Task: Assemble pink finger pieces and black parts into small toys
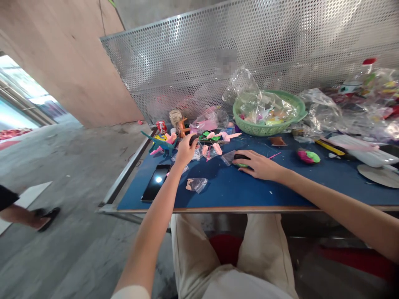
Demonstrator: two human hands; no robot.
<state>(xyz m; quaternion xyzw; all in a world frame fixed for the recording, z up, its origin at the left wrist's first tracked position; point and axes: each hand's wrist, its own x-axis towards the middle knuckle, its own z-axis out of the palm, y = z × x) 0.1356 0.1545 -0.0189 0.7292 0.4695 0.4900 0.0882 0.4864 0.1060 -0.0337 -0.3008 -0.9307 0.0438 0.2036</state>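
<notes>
My left hand (186, 150) reaches to the far left of the blue table (249, 191) and pinches a small black piece (193, 138) beside pink and green clay figures (212, 137). My right hand (260, 165) lies on the table with its fingers curled over a dark and green lump of clay (240, 160), next to a small clear bag (229, 157). A teal clay dinosaur (162, 144) stands just left of my left hand.
A phone (156, 187) lies at the table's left front. A small bag (197, 184) sits near it. A green basket (268, 111) of plastic bags stands at the back, a perforated metal screen (218, 62) behind. A pink-green clay ball (308, 156) lies right. Someone's foot (40, 218) shows on the floor.
</notes>
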